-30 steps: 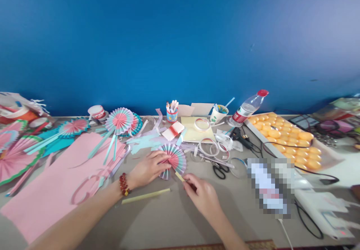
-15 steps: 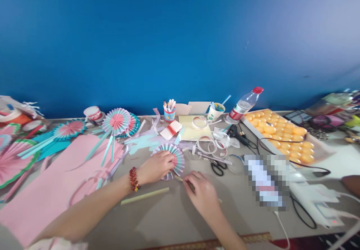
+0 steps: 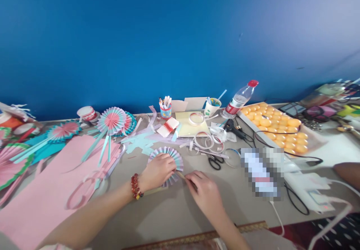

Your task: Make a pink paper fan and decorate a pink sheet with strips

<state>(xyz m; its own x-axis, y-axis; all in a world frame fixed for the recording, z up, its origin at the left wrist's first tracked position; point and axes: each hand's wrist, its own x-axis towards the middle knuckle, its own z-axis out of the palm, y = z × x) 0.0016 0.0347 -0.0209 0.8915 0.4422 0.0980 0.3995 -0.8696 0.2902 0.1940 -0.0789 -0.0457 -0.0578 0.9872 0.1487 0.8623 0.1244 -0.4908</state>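
Note:
My left hand is closed over a pleated paper rosette in white, mint and lilac, and it hides the rosette's middle. From the right, my right hand pinches a thin pale stick, whose tip reaches the rosette's lower right edge. Most of that stick is covered by my fingers. Another pale yellow stick lies on the table, largely hidden by my left wrist. Black-handled scissors lie right of the rosette.
Finished paper fans and pink paper sheets cover the left. Toward the back stand a pen cup, a paper cup and a bottle. Tape rolls, a glue gun, a box of orange balls and cables are rightward.
The view has shifted slightly. My left hand has moved a little nearer to my right hand, over the rosette. My left wrist now covers most of the loose stick.

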